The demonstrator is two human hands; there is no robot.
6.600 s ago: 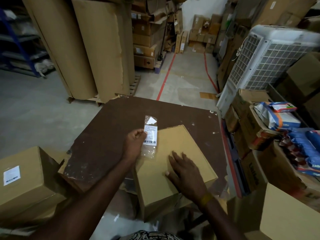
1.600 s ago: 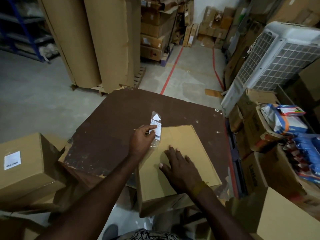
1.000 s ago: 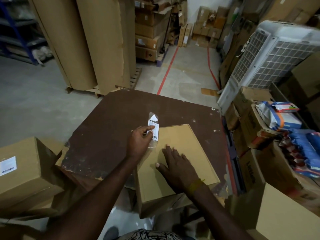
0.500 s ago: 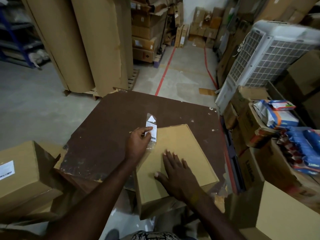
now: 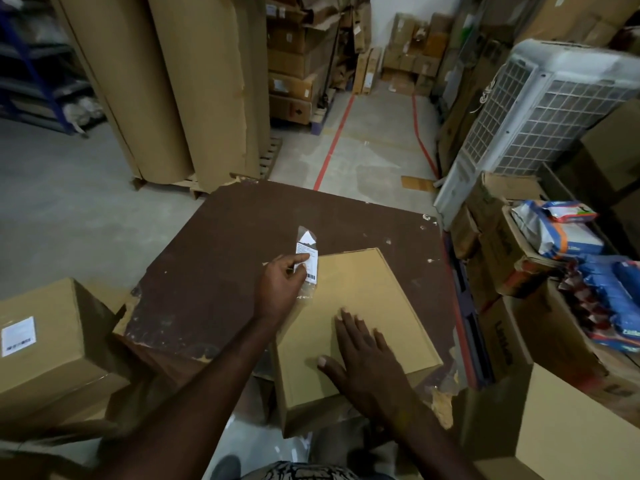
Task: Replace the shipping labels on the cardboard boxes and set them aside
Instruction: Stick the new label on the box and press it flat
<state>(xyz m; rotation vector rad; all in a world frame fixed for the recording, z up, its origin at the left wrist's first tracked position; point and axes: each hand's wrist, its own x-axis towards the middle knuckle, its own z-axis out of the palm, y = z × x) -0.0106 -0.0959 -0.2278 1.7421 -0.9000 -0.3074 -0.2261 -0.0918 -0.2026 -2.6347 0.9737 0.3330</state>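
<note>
Two bare hands work over a flat cardboard box lying on a worn brown tabletop. The left hand reaches forward with its arm stretched diagonally up from the lower left, wrist straight, knuckles up; its thumb and forefinger pinch a shipping label stuck on a strip of clear tape, lifted clear at its upper end above the box's far left corner, while the tape's lower end meets the box top just beside the fingers. The right hand lies palm-down on the near middle of the box, fingers spread and pointing away from the body, thumb splayed out to the left, forearm coming in from the lower right. The two hands are near each other but apart. Well to the left of the left arm sits another cardboard box with a white label on its top. Beyond the right hand, to the right, stand open cartons holding blue packets, and past those a white air cooler. Tall rolls of corrugated cardboard stand on the floor far ahead of the left hand.
</note>
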